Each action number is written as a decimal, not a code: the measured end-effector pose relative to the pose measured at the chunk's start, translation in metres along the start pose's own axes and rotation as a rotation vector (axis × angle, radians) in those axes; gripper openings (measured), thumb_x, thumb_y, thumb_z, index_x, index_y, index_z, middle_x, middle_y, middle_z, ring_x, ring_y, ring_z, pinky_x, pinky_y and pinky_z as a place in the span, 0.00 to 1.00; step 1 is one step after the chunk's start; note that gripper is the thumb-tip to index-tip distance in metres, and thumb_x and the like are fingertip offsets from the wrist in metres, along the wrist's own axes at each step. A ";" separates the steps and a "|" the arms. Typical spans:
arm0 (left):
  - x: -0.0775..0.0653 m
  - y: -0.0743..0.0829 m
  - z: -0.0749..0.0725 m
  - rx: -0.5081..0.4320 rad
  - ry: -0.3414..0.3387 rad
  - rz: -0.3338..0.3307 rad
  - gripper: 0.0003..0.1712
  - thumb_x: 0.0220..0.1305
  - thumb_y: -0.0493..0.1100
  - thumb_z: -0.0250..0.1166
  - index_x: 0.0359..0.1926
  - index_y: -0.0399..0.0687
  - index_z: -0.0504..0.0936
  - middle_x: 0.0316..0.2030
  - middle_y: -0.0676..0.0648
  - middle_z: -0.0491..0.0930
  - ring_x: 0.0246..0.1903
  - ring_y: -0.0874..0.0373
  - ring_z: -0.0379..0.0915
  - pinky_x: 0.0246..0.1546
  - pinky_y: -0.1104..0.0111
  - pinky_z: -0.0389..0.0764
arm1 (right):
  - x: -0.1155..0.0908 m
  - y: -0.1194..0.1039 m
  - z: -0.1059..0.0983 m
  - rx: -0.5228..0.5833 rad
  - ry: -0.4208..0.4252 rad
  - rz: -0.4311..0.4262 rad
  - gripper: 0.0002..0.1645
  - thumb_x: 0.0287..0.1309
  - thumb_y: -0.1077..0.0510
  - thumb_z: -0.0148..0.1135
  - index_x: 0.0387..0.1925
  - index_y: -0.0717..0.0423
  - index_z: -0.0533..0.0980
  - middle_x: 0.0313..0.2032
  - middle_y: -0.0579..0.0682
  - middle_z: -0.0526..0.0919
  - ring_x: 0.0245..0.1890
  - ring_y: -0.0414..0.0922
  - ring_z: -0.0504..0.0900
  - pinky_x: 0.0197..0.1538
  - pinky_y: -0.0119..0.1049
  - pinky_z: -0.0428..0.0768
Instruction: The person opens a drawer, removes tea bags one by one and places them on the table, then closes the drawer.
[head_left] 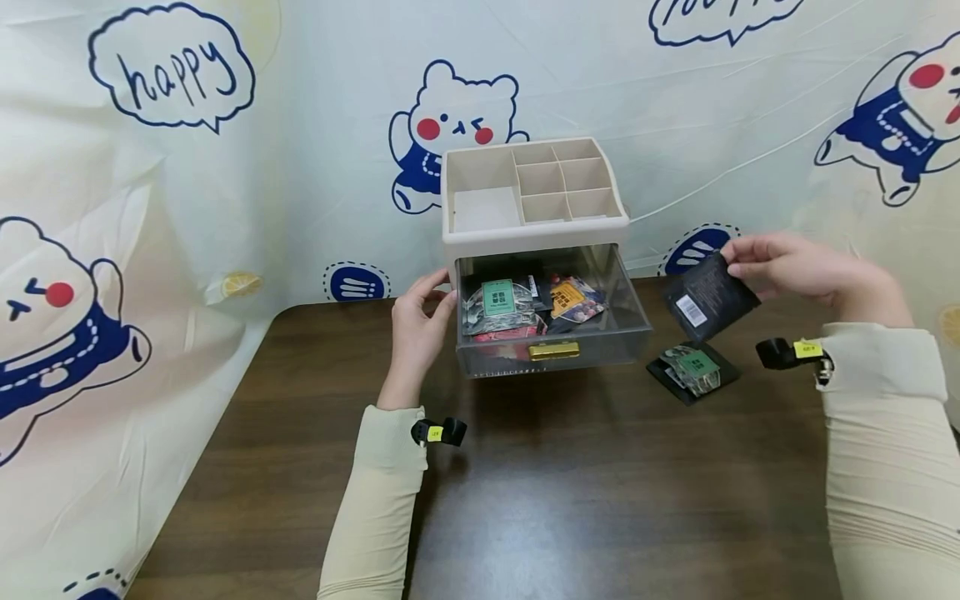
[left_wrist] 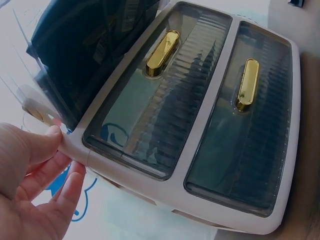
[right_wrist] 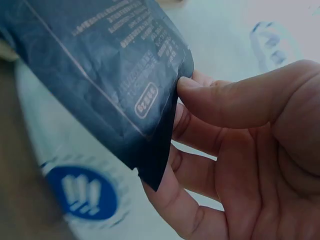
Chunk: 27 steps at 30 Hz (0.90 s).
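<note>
My right hand [head_left: 806, 271] pinches a black sachet [head_left: 711, 296] by its edge, thumb on one face and fingers behind. In the right wrist view, printed text covers the sachet [right_wrist: 100, 60]. Below it on the table lies another black packet [head_left: 692, 372] with a green label. At the left side of a white drawer organizer [head_left: 536, 240], my left hand [head_left: 422, 329] grips the frame's edge beside the pulled-out drawer [head_left: 487, 360]. The left wrist view has thumb and fingertips on that frame edge. Inside the clear drawer are several packets [head_left: 517, 304] with green, orange and pink parts.
The organizer's top has open compartments [head_left: 483, 208]. Two more drawers [left_wrist: 165, 100] with gold handles show shut below in the left wrist view. A brown wooden table [head_left: 600, 500] carries everything, with a printed cloth [head_left: 315, 150] hanging behind and a thin white cable [head_left: 720, 177] across it.
</note>
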<state>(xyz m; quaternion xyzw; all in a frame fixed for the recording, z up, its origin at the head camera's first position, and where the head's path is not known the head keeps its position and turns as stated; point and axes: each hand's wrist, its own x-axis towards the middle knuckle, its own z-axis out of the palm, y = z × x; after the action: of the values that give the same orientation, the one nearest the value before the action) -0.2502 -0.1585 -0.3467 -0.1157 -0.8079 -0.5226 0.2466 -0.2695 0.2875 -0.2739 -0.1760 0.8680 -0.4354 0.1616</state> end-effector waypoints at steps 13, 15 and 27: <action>-0.001 0.000 -0.001 -0.012 -0.003 -0.010 0.20 0.60 0.33 0.61 0.54 0.44 0.76 0.49 0.44 0.77 0.41 0.56 0.72 0.39 0.57 0.78 | 0.016 0.102 0.018 0.203 -0.111 0.281 0.09 0.66 0.67 0.41 0.44 0.71 0.63 0.34 0.53 0.75 0.36 0.49 0.76 0.39 0.42 0.77; 0.000 0.000 0.000 -0.008 -0.002 -0.005 0.20 0.60 0.34 0.61 0.54 0.44 0.76 0.49 0.44 0.77 0.41 0.56 0.72 0.39 0.58 0.79 | 0.017 0.112 0.021 0.247 -0.114 0.308 0.09 0.66 0.68 0.41 0.45 0.70 0.64 0.35 0.53 0.75 0.36 0.49 0.75 0.40 0.42 0.77; 0.000 0.000 0.000 0.000 -0.004 -0.005 0.20 0.60 0.34 0.62 0.54 0.45 0.76 0.49 0.45 0.77 0.41 0.56 0.72 0.39 0.60 0.79 | 0.018 0.135 0.031 0.178 -0.056 0.357 0.17 0.61 0.68 0.45 0.49 0.77 0.66 0.31 0.50 0.73 0.32 0.46 0.71 0.37 0.39 0.75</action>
<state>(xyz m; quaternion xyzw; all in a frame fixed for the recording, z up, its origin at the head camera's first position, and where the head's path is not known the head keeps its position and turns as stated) -0.2503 -0.1587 -0.3462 -0.1148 -0.8085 -0.5231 0.2438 -0.2942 0.3331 -0.4033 -0.0162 0.8387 -0.4696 0.2751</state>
